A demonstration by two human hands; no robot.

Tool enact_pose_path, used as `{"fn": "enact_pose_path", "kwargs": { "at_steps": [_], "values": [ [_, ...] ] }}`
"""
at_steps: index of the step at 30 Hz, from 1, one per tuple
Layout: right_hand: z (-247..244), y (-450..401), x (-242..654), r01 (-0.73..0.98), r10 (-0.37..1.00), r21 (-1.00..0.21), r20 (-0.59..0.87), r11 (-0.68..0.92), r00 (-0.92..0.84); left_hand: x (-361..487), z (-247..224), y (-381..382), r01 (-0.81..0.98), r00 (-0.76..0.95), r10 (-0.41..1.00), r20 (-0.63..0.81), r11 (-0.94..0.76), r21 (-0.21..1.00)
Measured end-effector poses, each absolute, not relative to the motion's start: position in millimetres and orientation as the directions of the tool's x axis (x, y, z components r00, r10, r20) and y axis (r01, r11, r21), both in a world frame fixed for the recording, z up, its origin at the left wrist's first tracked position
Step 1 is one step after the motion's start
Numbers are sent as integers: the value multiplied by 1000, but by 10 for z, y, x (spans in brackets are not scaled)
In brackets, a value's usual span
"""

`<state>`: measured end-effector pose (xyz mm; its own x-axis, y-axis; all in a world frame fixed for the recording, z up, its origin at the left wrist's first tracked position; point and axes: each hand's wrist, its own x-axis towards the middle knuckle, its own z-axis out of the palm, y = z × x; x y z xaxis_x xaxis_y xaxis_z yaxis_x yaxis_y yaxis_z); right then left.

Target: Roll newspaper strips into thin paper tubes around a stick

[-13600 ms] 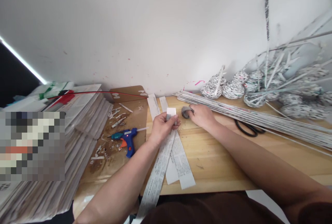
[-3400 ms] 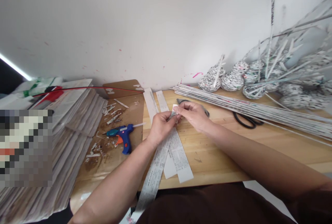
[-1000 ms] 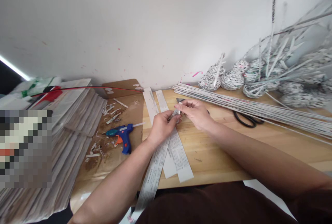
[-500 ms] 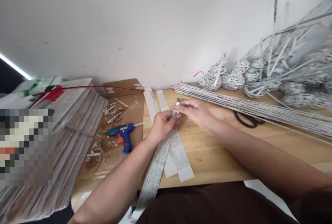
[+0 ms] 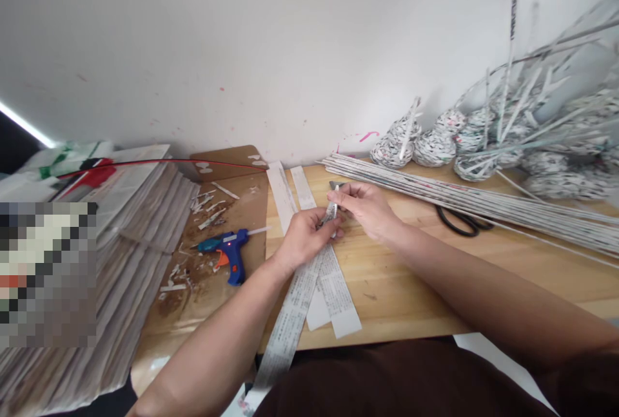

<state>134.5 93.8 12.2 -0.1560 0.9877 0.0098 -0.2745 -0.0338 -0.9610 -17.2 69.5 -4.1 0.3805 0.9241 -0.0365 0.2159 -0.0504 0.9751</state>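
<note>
Between my two hands is the end of a long newspaper strip [image 5: 286, 333], which runs down toward me and over the table's front edge. My left hand [image 5: 309, 234] pinches the strip's narrowed, folded part between thumb and fingers. Just above it, my right hand [image 5: 363, 206] grips the tip, thumb and fingertips closed together. Below the hands lie more cut newspaper strips [image 5: 341, 298], overlapping on the wooden table. The metal tip of the scissors shows behind my right hand, and their black handles [image 5: 457, 222] lie to its right, under paper rods.
A blue glue gun [image 5: 232, 251] rests on brown cardboard [image 5: 251, 211] among paper scraps. Tall stacked newspapers [image 5: 145, 223] stand at left. Rolled paper rods [image 5: 435, 188] lie across the right side. Woven paper pieces [image 5: 435, 146] with upright rods stand against the wall.
The strip's end between my hands has turned and now looks narrower and more upright. My right hand has shifted slightly to the right; both hands keep their grip.
</note>
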Motion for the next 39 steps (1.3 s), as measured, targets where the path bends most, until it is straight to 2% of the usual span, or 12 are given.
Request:
{"fn": "enact_pose_path", "kwargs": {
  "at_steps": [2, 8, 12, 19, 23, 28, 32, 36, 39],
  "values": [
    [122, 940, 1354, -259, 984, -965, 6, -41, -178, -175, -27, 702, 182, 400, 914, -66, -8, 983],
    [123, 966, 1440, -136, 914, -989, 5, -55, -405, -188, 14, 720, 89, 455, 880, -138, 109, 990],
    [98, 971, 1429, -171, 942, -984, 19, -41, -336, -170, 18, 699, 98, 459, 879, -129, 94, 991],
    [118, 925, 1349, -236, 964, -967, -28, -93, -263, -139, -50, 671, 194, 347, 938, -20, -51, 980],
    [138, 940, 1380, -201, 963, -976, -32, -88, -266, -141, -46, 674, 163, 393, 915, -85, 21, 986],
    [91, 994, 1409, -161, 979, -986, 81, 50, -190, -135, -35, 690, 101, 424, 896, -135, 101, 990],
    [68, 999, 1392, -140, 984, -984, 128, 111, -121, -141, -44, 693, 116, 428, 889, -164, 126, 985],
    [75, 1002, 1417, -85, 970, -991, 119, 103, -210, -156, -26, 688, 124, 435, 887, -155, 112, 986],
    [43, 1021, 1446, 8, 958, -984, 170, 176, -232, -156, -24, 684, 124, 433, 888, -154, 111, 986]
  ]
}}
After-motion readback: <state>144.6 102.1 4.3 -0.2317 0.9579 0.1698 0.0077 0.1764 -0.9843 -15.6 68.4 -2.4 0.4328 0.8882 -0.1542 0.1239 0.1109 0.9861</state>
